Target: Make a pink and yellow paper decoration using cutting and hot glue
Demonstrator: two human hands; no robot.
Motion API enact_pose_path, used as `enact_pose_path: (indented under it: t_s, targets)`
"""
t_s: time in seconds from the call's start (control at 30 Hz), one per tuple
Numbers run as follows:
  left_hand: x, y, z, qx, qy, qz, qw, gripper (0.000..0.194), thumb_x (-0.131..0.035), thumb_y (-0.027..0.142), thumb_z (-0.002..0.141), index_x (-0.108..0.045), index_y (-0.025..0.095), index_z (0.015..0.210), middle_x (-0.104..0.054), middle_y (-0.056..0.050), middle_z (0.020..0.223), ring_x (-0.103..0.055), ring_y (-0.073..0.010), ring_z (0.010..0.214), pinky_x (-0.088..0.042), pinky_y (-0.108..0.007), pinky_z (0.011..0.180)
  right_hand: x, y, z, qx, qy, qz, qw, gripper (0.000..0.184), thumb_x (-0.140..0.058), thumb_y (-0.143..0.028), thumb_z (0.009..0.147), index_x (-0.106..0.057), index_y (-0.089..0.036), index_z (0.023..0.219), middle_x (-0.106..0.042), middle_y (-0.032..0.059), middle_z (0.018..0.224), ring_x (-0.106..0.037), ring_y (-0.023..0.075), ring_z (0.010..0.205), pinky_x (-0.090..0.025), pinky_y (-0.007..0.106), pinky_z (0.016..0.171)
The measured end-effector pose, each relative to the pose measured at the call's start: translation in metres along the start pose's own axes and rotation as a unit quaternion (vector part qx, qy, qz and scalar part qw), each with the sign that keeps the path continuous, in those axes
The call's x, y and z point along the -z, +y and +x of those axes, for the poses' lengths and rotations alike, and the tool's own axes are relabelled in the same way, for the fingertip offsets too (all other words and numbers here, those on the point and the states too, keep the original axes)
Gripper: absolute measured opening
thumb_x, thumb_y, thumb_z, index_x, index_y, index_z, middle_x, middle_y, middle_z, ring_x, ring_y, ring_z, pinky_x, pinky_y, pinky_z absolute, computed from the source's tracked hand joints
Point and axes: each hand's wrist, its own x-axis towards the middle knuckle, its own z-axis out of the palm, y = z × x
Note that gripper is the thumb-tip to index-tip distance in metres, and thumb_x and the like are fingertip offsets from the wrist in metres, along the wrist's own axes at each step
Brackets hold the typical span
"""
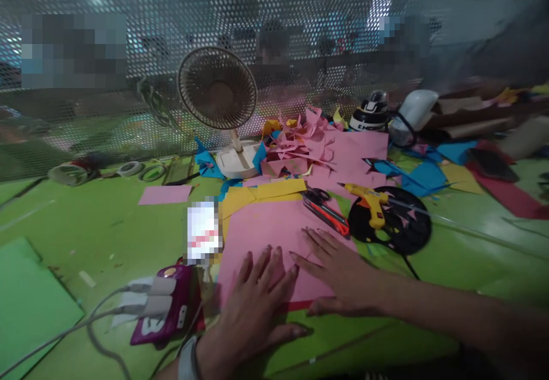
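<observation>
A pink paper sheet lies flat on the green table in front of me. My left hand rests palm down on its near edge, fingers stretched out. Beside it my right hand also lies flat on the pink sheet, fingers spread, holding nothing. Yellow paper sticks out from under the sheet's far edge. Just beyond my right fingertips lie scissors and an orange cutter.
A yellow glue gun lies on a black round plate. A small desk fan stands at the back beside a heap of pink paper scraps. A purple power strip with plugs lies left. Tape rolls sit by the mesh wall.
</observation>
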Motion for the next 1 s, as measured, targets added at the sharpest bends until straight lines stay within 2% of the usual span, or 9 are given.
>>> enact_pose_path:
  t_s: [0.17,0.37,0.57,0.67,0.83,1.0]
  targets:
    - [0.000,0.000,-0.001,-0.001,0.013,-0.001,1.000,0.082,-0.034,0.074,0.078,-0.020,0.027,0.144,-0.026,-0.010,0.149,-0.020,-0.0348,0.135,-0.016,-0.052,0.107,0.003,0.005,-0.003,-0.022,-0.021,-0.022,0.999,0.087,-0.035,-0.073,0.078,-0.022,-0.020,0.145,-0.015,0.0200,0.150,-0.013,0.0358,0.137,-0.019,0.056,0.107]
    - [0.008,-0.002,-0.015,-0.011,-0.021,0.009,1.000,0.085,-0.032,0.075,0.077,-0.018,0.026,0.145,-0.022,-0.014,0.149,-0.022,-0.0358,0.135,-0.020,-0.053,0.105,0.008,0.013,-0.008,-0.051,-0.022,-0.062,0.997,0.090,-0.033,-0.073,0.079,-0.027,-0.010,0.143,-0.025,0.0215,0.147,-0.017,0.0317,0.137,-0.019,0.046,0.110]
    - [0.016,-0.002,-0.040,-0.004,-0.033,0.015,0.999,0.087,-0.040,0.075,0.074,-0.019,0.028,0.145,-0.027,-0.014,0.148,-0.025,-0.0354,0.134,-0.024,-0.053,0.105,-0.002,0.017,-0.010,-0.061,0.007,-0.115,0.991,0.092,-0.028,-0.074,0.079,-0.032,-0.005,0.140,-0.032,0.0217,0.144,-0.023,0.0317,0.136,-0.017,0.048,0.109]
    - [0.015,-0.004,-0.049,0.000,-0.053,0.008,0.999,0.089,-0.037,0.077,0.073,-0.016,0.029,0.145,-0.026,-0.015,0.148,-0.024,-0.0379,0.134,-0.025,-0.058,0.103,-0.006,0.024,-0.011,-0.077,0.028,-0.140,0.987,0.095,-0.024,-0.076,0.079,-0.038,0.000,0.136,-0.039,0.0238,0.139,-0.026,0.0325,0.134,-0.015,0.051,0.109]
    - [0.011,-0.009,-0.061,-0.002,-0.083,-0.009,0.997,0.093,-0.034,0.080,0.071,-0.011,0.030,0.145,-0.020,-0.014,0.150,-0.021,-0.0407,0.134,-0.021,-0.062,0.103,-0.012,0.028,-0.014,-0.084,0.058,-0.185,0.977,0.097,-0.022,-0.076,0.078,-0.045,0.002,0.131,-0.043,0.0242,0.137,-0.028,0.0326,0.133,-0.014,0.048,0.110]
    - [0.019,-0.017,-0.066,-0.021,-0.088,-0.011,0.996,0.088,-0.036,0.077,0.073,-0.014,0.031,0.145,-0.026,-0.014,0.147,-0.028,-0.0394,0.132,-0.026,-0.061,0.102,-0.008,0.028,-0.015,-0.097,0.085,-0.218,0.967,0.094,-0.024,-0.073,0.081,-0.052,0.006,0.123,-0.046,0.0276,0.132,-0.030,0.0337,0.132,-0.015,0.050,0.110]
